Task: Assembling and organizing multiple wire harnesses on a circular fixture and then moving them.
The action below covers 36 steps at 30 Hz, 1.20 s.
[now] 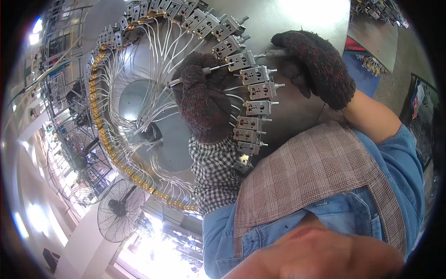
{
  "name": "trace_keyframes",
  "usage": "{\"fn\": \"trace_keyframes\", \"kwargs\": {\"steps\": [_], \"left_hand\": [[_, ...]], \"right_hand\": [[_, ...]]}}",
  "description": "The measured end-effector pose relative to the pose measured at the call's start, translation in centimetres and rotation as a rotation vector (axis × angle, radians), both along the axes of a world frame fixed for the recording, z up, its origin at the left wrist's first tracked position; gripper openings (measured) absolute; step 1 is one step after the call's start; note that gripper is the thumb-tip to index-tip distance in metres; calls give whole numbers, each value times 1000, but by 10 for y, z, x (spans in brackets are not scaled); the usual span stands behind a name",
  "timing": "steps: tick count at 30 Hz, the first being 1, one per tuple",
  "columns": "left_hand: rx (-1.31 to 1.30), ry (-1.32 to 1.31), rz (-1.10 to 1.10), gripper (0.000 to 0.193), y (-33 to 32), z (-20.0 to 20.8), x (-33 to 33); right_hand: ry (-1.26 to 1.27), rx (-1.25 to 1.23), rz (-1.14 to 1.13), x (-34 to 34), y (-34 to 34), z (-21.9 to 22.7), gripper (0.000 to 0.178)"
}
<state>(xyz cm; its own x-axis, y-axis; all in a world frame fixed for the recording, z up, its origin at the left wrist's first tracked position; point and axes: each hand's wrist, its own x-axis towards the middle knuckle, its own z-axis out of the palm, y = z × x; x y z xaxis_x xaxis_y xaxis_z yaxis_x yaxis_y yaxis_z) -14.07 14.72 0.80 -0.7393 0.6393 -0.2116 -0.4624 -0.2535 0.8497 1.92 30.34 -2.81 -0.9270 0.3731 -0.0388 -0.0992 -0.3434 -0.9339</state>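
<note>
A round metal turntable [139,100] carries a ring of several small grey metal switch units along its rim, each wired with white leads to brass fittings [100,123]. My left hand [202,100], in a dark knitted glove, lies over the ring's inner side and holds a thin metal rod [218,68] pointing at one unit [241,59]. My right hand [320,65], gloved the same, is closed around a short metal shaft [275,53] sticking out of that unit's outer side. The units below it [258,90] stand untouched.
Two wire-guard floor fans [120,209] [79,160] stand beyond the turntable on the left. Another bench with similar parts [376,10] is at the top right, with a blue bin [367,76] beside it. My checked and blue sleeves fill the lower middle.
</note>
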Motion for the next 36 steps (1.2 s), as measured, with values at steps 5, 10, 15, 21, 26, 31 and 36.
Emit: {"fn": "trace_keyframes", "kwargs": {"steps": [5, 10, 15, 21, 26, 31, 36], "left_hand": [[106, -32, -51, 34, -2, 0, 2], [104, -52, -3, 35, -2, -1, 1], [132, -14, -75, 35, -4, -4, -3], [146, -18, -55, 33, -3, -7, -4], [113, 33, -60, 33, -4, -3, -1], [89, -41, -42, 31, 1, 2, -1], [-21, 1, -27, 30, 2, 6, 1]], "right_hand": [[-205, 22, -107, 0, -3, 19, 34], [-213, -233, -173, -2, -3, 26, 36], [-268, -265, -181, -4, -2, 26, 37], [-256, -231, -210, -6, -3, 19, 38], [-261, -187, -166, -5, -3, 20, 37], [-121, -211, -163, -6, -2, 27, 34], [-180, 417, -45, -6, 9, 13, 38]]}}
